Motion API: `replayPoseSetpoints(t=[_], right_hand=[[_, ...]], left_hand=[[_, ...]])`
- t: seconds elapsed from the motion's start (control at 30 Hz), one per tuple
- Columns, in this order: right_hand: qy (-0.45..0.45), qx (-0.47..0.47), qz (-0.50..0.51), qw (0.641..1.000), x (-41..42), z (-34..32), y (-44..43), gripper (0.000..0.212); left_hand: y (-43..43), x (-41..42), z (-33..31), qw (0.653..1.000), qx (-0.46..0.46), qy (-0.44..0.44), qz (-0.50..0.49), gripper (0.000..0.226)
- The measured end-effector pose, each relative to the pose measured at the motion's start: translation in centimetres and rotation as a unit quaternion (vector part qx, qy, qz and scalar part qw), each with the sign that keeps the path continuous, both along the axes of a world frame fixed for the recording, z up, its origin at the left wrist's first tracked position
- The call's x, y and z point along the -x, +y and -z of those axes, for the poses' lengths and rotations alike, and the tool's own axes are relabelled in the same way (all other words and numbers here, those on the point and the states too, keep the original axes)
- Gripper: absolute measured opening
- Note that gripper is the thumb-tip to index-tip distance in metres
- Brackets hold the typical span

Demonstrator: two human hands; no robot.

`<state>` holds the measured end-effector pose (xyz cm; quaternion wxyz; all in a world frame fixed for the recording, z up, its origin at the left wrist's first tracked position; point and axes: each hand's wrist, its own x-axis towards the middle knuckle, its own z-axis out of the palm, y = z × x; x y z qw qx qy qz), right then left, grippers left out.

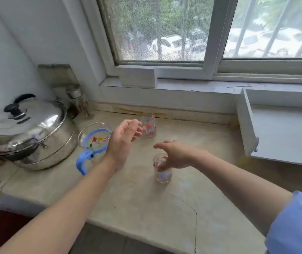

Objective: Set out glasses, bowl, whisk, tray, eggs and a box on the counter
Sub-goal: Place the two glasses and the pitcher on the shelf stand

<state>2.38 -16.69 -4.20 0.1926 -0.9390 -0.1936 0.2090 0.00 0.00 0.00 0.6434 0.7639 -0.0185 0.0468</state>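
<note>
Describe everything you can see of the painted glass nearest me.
The small clear glass tumbler, printed with red, blue and pink shapes, stands upright on the beige stone counter. It looks empty. The right hand grips it from above, fingers curled around its upper part.

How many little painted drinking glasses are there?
2. The far clear painted glass stands beside the left hand; the near clear painted glass stands under the right hand, which grips its rim.
</note>
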Motion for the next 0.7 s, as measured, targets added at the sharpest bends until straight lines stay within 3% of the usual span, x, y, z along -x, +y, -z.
replayPoseSetpoints(t=[0.13,0.4,0.5,0.6,0.7], right_hand=[[0.023,0.097,-0.037,0.994,-0.9,2.0,1.3,0.082],[0.027,0.137,-0.039,0.989,-2.3,2.3,2.2,0.060],[0.014,0.134,-0.010,0.991,-2.8,0.5,1.5,0.058],[-0.022,0.111,0.036,0.993,-3.5,-2.1,0.3,0.053],[-0.060,0.088,0.068,0.992,-4.0,-4.6,-0.8,0.052]], left_hand=[[1.2,-1.8,0.8,1.000,-0.005,0.011,0.013,0.045],[1.8,-3.7,1.6,0.999,-0.032,0.025,0.031,0.022],[1.4,-5.3,1.5,0.995,-0.090,0.046,0.024,0.012],[0.3,-8.4,2.0,0.968,-0.238,0.084,0.009,0.036],[-1.1,-12.6,3.3,0.939,-0.309,0.148,0.013,0.056]])
